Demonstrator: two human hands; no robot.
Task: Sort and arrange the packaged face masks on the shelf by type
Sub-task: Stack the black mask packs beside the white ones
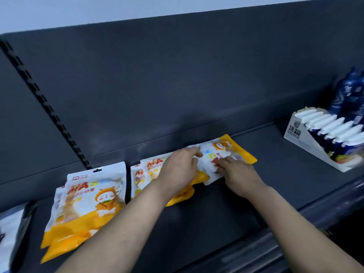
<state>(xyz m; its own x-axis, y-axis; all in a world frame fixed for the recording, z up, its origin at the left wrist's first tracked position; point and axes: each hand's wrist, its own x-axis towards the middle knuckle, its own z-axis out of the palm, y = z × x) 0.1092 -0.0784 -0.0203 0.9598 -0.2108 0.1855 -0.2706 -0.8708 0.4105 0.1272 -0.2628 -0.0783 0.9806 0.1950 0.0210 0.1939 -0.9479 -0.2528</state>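
Note:
Orange-and-white cartoon mask packs lie flat on the dark shelf (226, 205). A stack of two or three packs (86, 205) rests at the left. A second pile (149, 174) sits in the middle, and my left hand (180, 168) presses down on it. One more pack (228, 152) lies turned sideways at the pile's right end. My right hand (236, 174) grips that pack's lower edge, and the fingertips of my left hand touch its left edge.
A white display carton (299, 138) of blue-and-white packets stands at the right, with dark blue bags (348, 95) behind it. A black-and-white package (13, 233) lies at the far left edge. The shelf's back panel has a slotted upright (49, 109).

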